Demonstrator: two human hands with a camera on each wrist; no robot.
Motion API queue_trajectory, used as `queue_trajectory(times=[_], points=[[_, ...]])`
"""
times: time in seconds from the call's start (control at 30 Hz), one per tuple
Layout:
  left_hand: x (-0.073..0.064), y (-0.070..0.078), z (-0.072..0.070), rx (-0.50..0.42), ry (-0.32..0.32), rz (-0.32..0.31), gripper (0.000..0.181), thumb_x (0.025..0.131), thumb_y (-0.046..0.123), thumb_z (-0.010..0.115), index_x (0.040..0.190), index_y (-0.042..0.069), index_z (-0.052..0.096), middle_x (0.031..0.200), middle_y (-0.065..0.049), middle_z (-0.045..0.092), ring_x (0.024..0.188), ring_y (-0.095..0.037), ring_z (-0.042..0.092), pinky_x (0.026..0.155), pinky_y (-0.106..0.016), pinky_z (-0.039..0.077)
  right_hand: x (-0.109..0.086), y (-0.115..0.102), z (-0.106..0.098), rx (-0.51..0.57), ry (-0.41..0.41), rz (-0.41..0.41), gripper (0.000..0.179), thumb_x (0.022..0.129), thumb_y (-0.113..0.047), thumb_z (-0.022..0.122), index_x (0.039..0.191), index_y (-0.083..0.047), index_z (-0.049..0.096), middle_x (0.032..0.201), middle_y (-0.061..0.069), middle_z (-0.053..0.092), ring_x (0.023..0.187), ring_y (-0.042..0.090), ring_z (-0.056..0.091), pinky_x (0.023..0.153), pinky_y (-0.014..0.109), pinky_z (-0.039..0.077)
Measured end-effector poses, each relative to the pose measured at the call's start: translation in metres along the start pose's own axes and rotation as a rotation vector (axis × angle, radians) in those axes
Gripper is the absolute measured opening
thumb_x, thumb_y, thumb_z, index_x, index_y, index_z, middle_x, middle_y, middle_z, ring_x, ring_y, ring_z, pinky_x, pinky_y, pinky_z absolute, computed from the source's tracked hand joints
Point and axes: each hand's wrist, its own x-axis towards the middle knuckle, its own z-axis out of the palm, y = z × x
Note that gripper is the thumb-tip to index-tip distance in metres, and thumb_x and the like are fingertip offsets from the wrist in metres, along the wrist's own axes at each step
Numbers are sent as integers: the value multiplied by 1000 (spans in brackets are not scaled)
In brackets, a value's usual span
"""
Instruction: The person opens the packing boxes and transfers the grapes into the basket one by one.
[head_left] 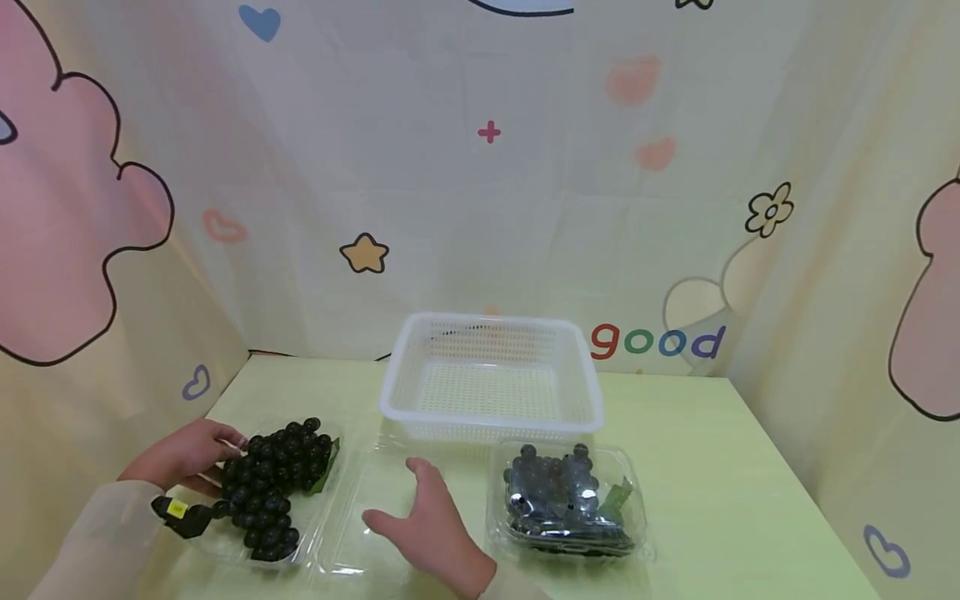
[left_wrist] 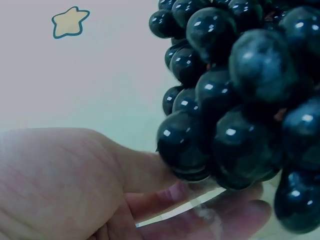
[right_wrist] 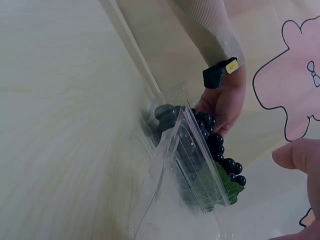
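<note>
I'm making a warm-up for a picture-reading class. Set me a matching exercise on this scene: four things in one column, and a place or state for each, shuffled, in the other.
Column one:
1. white basket
2. lidded clear box
3. right hand
4. uncovered dark grapes

Column two:
a. thumb and fingers apart, holding nothing
b. at the left hand
c. toward the far edge of the table
d. just in front of the white basket, with grapes inside

Right pairs: 1-c, 2-d, 3-a, 4-b
</note>
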Motion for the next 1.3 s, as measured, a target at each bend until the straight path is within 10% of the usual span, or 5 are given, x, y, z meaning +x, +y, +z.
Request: queue_trajectory(times=[0.5, 0.63, 0.8, 1.3], points=[[-1, 0, -3, -95, -28, -36, 35, 107, 5, 46, 136, -15, 50, 111, -20, 69, 90, -29, 75, 79, -50, 63, 56, -26, 61, -282, -103, 74, 87, 80, -56, 81, 138, 4, 56, 140, 21, 58, 131, 32, 56, 106, 40, 52], [-1, 0, -2, -95, -24, -37, 34, 106, 4, 46, 134, -15, 51, 111, -19, 68, 88, -28, 74, 79, -50, 64, 60, -30, 69, -345, -96, 92, 78, 77, -51, 85, 123, 5, 58, 124, 20, 62, 105, 26, 63, 91, 34, 56], [0, -2, -1, -96, -17, -28, 33, 106, 5, 46, 134, -13, 53, 111, -19, 67, 86, -27, 73, 78, -49, 64, 63, -30, 70, -396, -96, 82, 59, 76, -40, 84, 109, 1, 58, 105, 14, 61, 81, 19, 56, 75, 30, 54], [0, 1, 19, -148, -7, 28, 33, 105, 4, 47, 132, -14, 51, 117, -23, 61, 80, -26, 72, 75, -48, 64, 58, -20, 47, -343, -119, 71, 52, 73, -34, 83, 105, 0, 59, 104, 11, 62, 79, 18, 53, 74, 30, 52]])
